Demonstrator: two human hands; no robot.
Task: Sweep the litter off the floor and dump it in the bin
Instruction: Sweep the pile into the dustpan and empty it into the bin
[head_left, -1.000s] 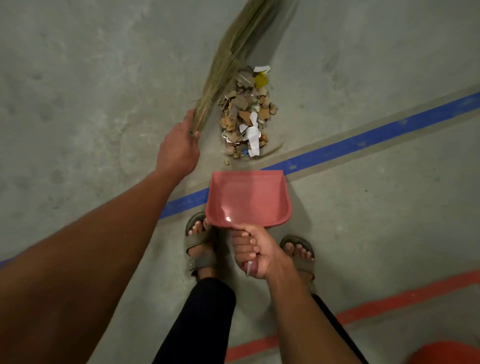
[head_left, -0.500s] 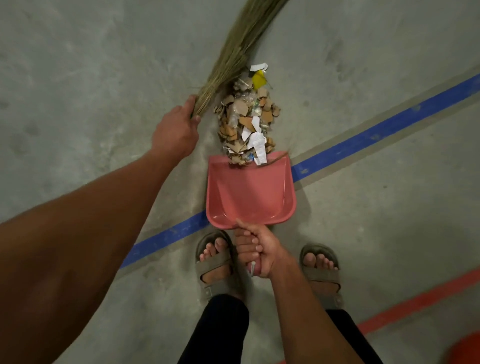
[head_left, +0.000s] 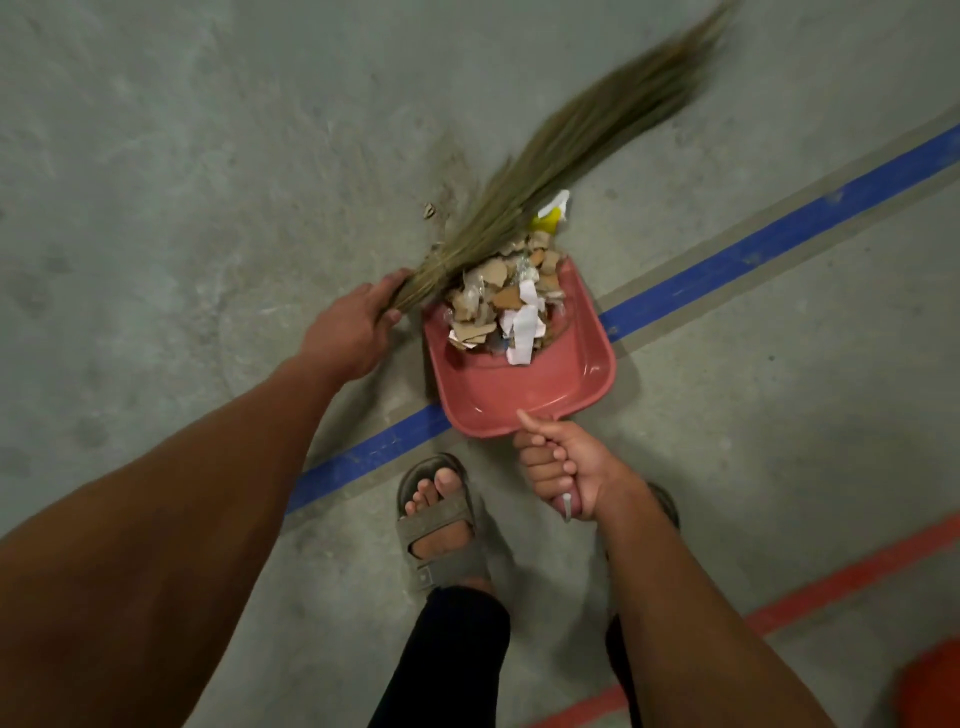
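Note:
My left hand (head_left: 349, 328) grips the bound end of a grass broom (head_left: 582, 150), whose bristles lie over the far side of the litter. The litter (head_left: 506, 304), cardboard scraps and white paper strips, is heaped inside a red dustpan (head_left: 524, 387) on the concrete floor. A yellow and white scrap (head_left: 551, 213) lies just past the pan's front lip. One small scrap (head_left: 430, 210) lies apart on the floor to the left of the bristles. My right hand (head_left: 563, 470) holds the dustpan's handle, with the thumb up against the pan's back edge.
A blue tape line (head_left: 753, 254) runs diagonally under the dustpan. A red tape line (head_left: 841, 577) runs nearer to me. An orange object (head_left: 930, 686) shows at the bottom right corner. My sandalled feet (head_left: 439, 514) stand just behind the pan.
The broom swung right over the pile and most of the litter has gone from the floor into the dustpan. The dustpan has moved forward under the pile.

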